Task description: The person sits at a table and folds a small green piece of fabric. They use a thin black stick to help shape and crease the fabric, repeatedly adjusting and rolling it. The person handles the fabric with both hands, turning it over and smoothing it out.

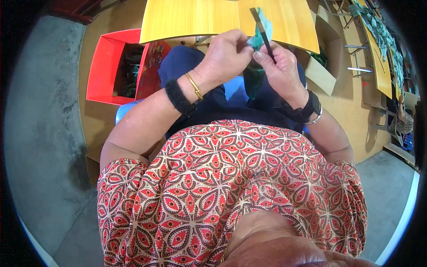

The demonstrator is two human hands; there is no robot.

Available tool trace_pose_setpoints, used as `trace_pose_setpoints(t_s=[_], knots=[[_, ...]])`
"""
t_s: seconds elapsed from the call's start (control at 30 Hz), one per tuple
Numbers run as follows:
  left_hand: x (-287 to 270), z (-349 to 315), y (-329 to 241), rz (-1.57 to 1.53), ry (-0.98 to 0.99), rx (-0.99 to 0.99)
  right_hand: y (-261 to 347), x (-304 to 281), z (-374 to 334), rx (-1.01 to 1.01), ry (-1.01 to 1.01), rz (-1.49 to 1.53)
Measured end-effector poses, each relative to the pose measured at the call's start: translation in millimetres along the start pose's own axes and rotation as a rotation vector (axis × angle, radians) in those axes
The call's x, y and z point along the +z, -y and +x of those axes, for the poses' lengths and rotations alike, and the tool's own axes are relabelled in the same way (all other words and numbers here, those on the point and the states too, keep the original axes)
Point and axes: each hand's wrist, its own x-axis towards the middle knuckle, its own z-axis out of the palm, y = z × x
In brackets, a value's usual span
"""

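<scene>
My left hand [224, 55] is closed, its fingertips pinching a piece of thin green cloth [264, 27] just past the table's near edge. My right hand [283, 73] is closed around a slim dark stick-like tool [262, 30], brownish toward its upper end; its exact kind I cannot make out. Pale green cloth stands up behind the stick. A darker green part [254, 81] hangs below the fingers, over my lap. Both hands nearly touch at the cloth.
A yellow wood-topped table [191, 18] lies ahead. Beside my left leg stands a red box [101, 66] with dark green material inside. An open cardboard box [324, 78] is to the right. Farther right, green cloths [386, 38] cover another table. I sit on a blue seat [235, 91].
</scene>
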Motion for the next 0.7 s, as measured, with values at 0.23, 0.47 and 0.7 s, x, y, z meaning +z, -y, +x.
trace_pose_setpoints(t_s=[0.23, 0.47, 0.7], knots=[[0.5, 2.6, -0.1, 0.27, -0.184, 0.351, 2.5, -5.6, 6.4, -0.083, 0.104, -0.066], [3.6, 1.2, 6.2, 0.416, -0.209, 0.469, 4.2, -10.5, 12.7, -0.075, 0.171, -0.21], [11.1, -6.3, 4.4, 0.311, -0.171, 0.421, -7.8, -2.9, 10.4, 0.011, -0.032, -0.374]])
